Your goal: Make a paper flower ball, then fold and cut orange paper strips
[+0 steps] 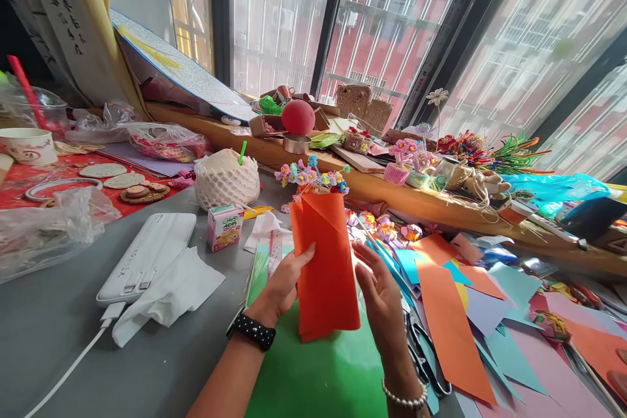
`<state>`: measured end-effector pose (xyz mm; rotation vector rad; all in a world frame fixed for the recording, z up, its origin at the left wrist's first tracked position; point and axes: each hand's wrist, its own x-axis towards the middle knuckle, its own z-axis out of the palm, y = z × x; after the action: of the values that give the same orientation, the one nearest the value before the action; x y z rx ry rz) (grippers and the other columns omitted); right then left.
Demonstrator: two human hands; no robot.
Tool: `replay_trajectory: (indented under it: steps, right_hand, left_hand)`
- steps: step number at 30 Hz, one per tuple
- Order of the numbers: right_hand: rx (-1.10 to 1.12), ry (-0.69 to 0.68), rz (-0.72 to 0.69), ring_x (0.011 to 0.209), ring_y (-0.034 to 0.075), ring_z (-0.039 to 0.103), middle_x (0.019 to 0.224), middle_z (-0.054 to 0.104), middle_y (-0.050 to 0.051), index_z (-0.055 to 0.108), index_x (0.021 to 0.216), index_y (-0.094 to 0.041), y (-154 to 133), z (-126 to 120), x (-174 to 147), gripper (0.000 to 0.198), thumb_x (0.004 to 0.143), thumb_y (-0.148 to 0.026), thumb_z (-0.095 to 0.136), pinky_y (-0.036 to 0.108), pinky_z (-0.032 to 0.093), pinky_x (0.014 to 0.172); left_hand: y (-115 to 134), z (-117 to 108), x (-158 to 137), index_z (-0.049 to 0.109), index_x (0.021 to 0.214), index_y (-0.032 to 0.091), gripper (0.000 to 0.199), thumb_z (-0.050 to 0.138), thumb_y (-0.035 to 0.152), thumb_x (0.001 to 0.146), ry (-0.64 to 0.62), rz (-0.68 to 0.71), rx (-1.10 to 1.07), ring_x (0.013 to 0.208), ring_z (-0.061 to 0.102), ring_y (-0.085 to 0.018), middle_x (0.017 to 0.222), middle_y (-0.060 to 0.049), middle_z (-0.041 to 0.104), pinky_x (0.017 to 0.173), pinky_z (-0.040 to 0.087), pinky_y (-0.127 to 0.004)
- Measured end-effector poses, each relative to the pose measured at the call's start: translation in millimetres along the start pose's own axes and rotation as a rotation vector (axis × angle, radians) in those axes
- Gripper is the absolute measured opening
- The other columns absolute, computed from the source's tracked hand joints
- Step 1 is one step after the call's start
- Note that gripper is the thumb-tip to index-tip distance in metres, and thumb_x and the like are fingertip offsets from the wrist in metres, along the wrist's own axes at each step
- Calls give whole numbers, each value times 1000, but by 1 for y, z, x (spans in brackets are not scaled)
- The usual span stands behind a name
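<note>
A folded sheet of orange paper (328, 268) stands upright in front of me, its layers slightly offset at the left edge. My left hand (284, 284) grips it from the left, with the thumb on its front face and the other fingers hidden behind. Beside the paper's right edge is my right hand (379, 287), its fingers apart and holding nothing; whether a fingertip touches the edge I cannot tell. Beneath both hands lies a glossy green sheet (313, 375). Black-handled scissors (424, 353) rest just right of my right wrist.
Loose coloured papers (455, 326) cover the table's right side. To the left are a white power bank (149, 255) with a cable, a crumpled tissue (169, 294), a small pink box (225, 227) and a coconut with a green straw (226, 179). Crafts line the wooden sill (362, 176).
</note>
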<state>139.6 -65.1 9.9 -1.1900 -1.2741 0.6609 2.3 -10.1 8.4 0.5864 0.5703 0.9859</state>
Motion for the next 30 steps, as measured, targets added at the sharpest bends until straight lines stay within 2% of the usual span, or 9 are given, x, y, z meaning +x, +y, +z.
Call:
replay_trajectory:
  steps: [3, 5, 10, 14, 20, 25, 30]
  right_hand:
    - [190, 50, 190, 96, 20, 56, 107, 60, 5, 55, 103, -21, -6, -4, 13, 36, 75, -43, 53, 32, 46, 79]
    - [227, 44, 241, 86, 18, 59, 97, 64, 4, 58, 97, -19, -10, -4, 23, 35, 72, -43, 57, 29, 47, 73]
    - [334, -10, 280, 73, 17, 61, 85, 66, 4, 60, 85, -16, -8, -3, 41, 32, 64, -40, 65, 28, 47, 67]
    - [416, -35, 291, 73, 18, 61, 84, 66, 5, 59, 84, -16, 1, -3, 42, 32, 64, -39, 65, 29, 48, 65]
    - [460, 33, 298, 72, 18, 62, 86, 66, 5, 58, 86, -15, 11, 1, 39, 34, 62, -37, 67, 28, 49, 63]
    - [494, 33, 291, 70, 16, 62, 87, 65, 4, 57, 88, -16, 12, 1, 37, 33, 63, -34, 67, 26, 49, 62]
    - [512, -66, 410, 67, 19, 63, 82, 67, 6, 59, 91, -15, 5, 0, 33, 37, 63, -39, 65, 28, 49, 57]
  left_hand:
    - [-1, 0, -5, 60, 99, 12, 30, 60, 25, 73, -134, -131, 90, 90, 61, -25, 94, -11, 67, 80, 48, -34]
    - [-1, -1, -7, 58, 103, 13, 34, 61, 27, 72, -178, -174, 141, 88, 62, -24, 95, -11, 66, 77, 48, -33]
    - [2, 0, -9, 55, 107, 14, 38, 61, 28, 72, -199, -170, 198, 89, 61, -24, 100, -11, 65, 75, 49, -31]
    - [2, 1, -9, 55, 107, 16, 39, 62, 29, 71, -220, -147, 245, 92, 60, -25, 102, -11, 64, 75, 49, -33]
    - [-2, 2, -6, 57, 106, 18, 38, 63, 29, 69, -211, -103, 303, 94, 59, -25, 104, -10, 63, 76, 49, -32]
    - [-2, 2, -5, 58, 105, 17, 36, 61, 29, 71, -203, -119, 329, 91, 61, -25, 99, -10, 65, 78, 48, -34]
    - [-2, 2, -8, 59, 103, 17, 32, 60, 26, 72, -246, -166, 316, 94, 59, -24, 101, -10, 64, 81, 46, -34]
